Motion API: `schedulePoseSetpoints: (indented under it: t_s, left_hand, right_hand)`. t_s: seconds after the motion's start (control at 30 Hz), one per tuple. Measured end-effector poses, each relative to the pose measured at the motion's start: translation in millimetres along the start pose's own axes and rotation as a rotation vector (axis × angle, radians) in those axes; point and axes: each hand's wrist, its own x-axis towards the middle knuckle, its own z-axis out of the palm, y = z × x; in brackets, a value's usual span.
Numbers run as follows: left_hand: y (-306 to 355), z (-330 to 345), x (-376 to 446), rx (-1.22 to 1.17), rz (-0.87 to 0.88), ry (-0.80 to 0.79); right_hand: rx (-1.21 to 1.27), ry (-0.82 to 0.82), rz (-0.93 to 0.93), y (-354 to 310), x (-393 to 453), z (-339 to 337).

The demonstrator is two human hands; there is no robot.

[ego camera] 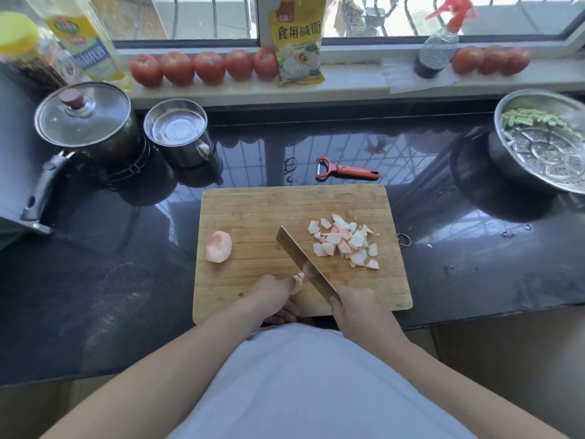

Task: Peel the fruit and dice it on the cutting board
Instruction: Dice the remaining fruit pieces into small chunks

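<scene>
I judge dicing past halfway: my right hand [361,312] grips the cleaver [300,264], left hand [275,293] pinches a fruit slice [297,285], diced pile [345,243] done, peeled chunk [219,247] waiting on the cutting board [253,210].

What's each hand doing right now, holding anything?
Left hand: fingers curled, holding a small fruit piece down on the cutting board.
Right hand: closed around the knife handle, blade beside that piece.

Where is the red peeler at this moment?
In the head view, the red peeler lies on the dark countertop just beyond the far edge of the wooden cutting board, toward its right side, untouched by either hand.
</scene>
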Motion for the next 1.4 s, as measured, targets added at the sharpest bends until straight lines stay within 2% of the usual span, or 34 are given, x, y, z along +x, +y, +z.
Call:
schedulePoseSetpoints:
  t_s: [0.2,0.53,0.73,1.0,1.2,1.4]
  left_hand:
    - [2.1,-1.1,-2.2,0.025,0.002,-0.011]
    - [3.4,-2.5,-6.3,0.012,-0.008,-0.02]
    - [4.7,-2.1,-4.5,0.013,-0.001,-0.016]
    - [2.8,-1.9,-6.6,0.008,0.001,0.002]
    - [8.2,-2.1,-11.9,0.011,-0.025,-0.014]
    - [6.4,-2.3,-9.6,0.013,-0.022,-0.019]
  right_hand:
    - [-0.118,-0.092,0.013,10.1,-7.3,2.8]
    - [-0.26,-0.087,-0.021,10.0,-5.3,4.6]
    - [-0.271,-0.128,0.011,6.3,8.0,14.8]
    - [-0.093,0.034,-0.04,-4.2,9.5,9.7]
    - [-0.134,-0.071,-0.035,9.4,-4.2,6.8]
    - [-0.195,-0.09,-0.004,11.2,-1.8,10.9]
